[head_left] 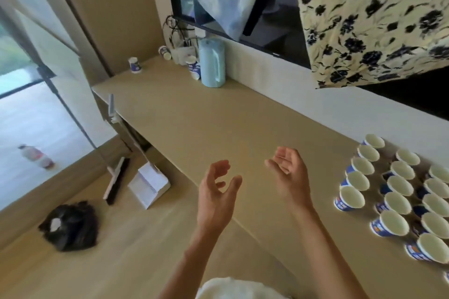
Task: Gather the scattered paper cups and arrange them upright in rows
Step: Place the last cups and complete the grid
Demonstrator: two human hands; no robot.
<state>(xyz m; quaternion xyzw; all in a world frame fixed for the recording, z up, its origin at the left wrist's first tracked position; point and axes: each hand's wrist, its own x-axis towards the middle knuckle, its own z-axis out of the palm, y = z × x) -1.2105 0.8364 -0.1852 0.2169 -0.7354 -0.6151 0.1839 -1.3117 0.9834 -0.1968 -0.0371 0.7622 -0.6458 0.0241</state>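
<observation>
Left hand (218, 192) and right hand (289, 173), both empty with fingers loosely curled, above the counter (194, 114); upright paper cups (398, 187) stand in rows at right; stray cups (134, 65) sit at the far end near a kettle (212, 65)

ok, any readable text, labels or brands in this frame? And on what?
Nothing legible.
rowed paper cups: blue-and-orange print, too blurred to read.
stray cups at the counter's far end: print too small.
bottle on the floor: label blurred.
</observation>
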